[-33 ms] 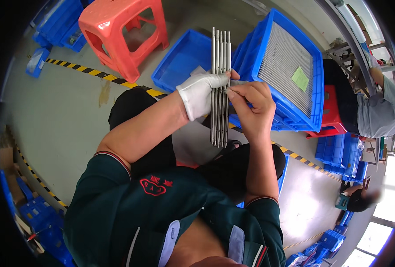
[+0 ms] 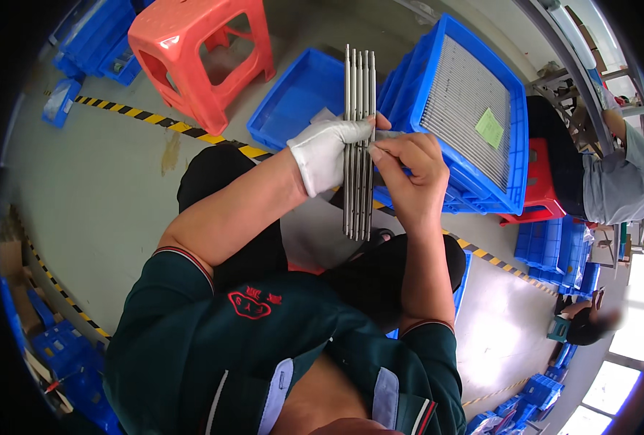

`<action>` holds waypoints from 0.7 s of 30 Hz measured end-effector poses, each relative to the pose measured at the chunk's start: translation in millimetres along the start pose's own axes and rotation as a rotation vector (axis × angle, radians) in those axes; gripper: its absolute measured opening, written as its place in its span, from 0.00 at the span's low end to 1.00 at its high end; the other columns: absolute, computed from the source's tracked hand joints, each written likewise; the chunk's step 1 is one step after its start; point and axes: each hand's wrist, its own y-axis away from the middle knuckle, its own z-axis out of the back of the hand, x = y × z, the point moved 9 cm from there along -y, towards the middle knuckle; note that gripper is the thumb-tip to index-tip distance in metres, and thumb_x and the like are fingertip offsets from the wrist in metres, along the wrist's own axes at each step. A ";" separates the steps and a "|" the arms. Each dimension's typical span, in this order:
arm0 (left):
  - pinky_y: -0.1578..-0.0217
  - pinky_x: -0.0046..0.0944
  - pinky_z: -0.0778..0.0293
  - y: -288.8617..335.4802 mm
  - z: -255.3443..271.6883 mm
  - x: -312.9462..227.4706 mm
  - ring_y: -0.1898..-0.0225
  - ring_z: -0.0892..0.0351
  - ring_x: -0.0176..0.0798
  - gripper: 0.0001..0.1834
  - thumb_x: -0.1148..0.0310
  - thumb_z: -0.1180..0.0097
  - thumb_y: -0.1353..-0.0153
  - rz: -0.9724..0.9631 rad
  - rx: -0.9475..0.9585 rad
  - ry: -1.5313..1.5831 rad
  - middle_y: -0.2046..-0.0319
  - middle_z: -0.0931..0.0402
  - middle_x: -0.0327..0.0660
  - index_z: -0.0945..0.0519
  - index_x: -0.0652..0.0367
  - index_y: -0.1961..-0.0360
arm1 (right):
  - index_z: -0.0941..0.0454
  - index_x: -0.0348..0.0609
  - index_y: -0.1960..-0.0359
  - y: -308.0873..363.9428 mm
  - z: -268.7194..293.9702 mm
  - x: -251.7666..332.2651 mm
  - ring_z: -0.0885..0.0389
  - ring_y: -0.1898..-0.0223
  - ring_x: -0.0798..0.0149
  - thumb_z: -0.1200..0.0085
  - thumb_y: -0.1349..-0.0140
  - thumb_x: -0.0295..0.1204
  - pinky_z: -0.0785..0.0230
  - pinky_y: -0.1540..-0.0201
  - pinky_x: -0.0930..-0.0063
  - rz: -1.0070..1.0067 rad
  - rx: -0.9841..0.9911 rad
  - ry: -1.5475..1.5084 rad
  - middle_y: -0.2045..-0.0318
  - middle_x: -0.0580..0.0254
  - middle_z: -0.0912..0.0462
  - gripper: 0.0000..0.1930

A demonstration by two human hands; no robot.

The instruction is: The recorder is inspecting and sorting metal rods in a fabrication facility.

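Several thin, shiny metal rods [image 2: 355, 196] stand side by side in a flat bundle in front of me, with narrower tips at their far ends. My left hand [image 2: 325, 154], in a white glove with some fingertips bare, is closed around the middle of the bundle. Bare, my right hand [image 2: 414, 165] pinches the rightmost rod with thumb and forefinger, close beside the left thumb. Its other fingers are curled. Behind the bundle, part of the left fingers is hidden.
To the right, a blue crate [image 2: 445, 87] holds rows of similar rods and a yellow-green note [image 2: 489, 129]. A shallow blue bin [image 2: 293, 98] lies beyond my hands. An orange-red stool [image 2: 191, 54] stands far left. Another person [image 2: 616, 177] sits at right.
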 end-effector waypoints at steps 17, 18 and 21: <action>0.56 0.37 0.24 -1.1 1.4 1.8 0.59 0.21 0.38 0.13 0.67 0.55 0.32 0.014 0.020 -0.026 0.61 0.23 0.42 0.26 0.62 0.53 | 0.18 0.43 0.76 0.0 -0.8 26.5 0.26 0.70 0.61 0.38 0.56 0.24 0.36 0.64 0.69 0.233 -0.002 0.243 0.75 0.66 0.21 0.05; 0.55 0.37 0.25 -1.7 -1.3 2.0 0.58 0.22 0.37 0.13 0.67 0.55 0.32 0.014 0.036 -0.028 0.60 0.23 0.42 0.26 0.62 0.53 | 0.18 0.44 0.76 -0.1 -0.8 24.8 0.26 0.70 0.61 0.37 0.57 0.24 0.36 0.63 0.69 0.224 0.004 0.246 0.75 0.67 0.21 0.05; 0.61 0.36 0.23 1.6 -5.8 8.3 0.64 0.21 0.36 0.09 0.69 0.53 0.34 0.054 -0.079 0.081 0.65 0.23 0.42 0.25 0.61 0.57 | 0.19 0.44 0.76 1.7 -4.6 22.2 0.26 0.70 0.62 0.37 0.57 0.25 0.36 0.63 0.69 0.225 0.022 0.260 0.75 0.67 0.21 0.04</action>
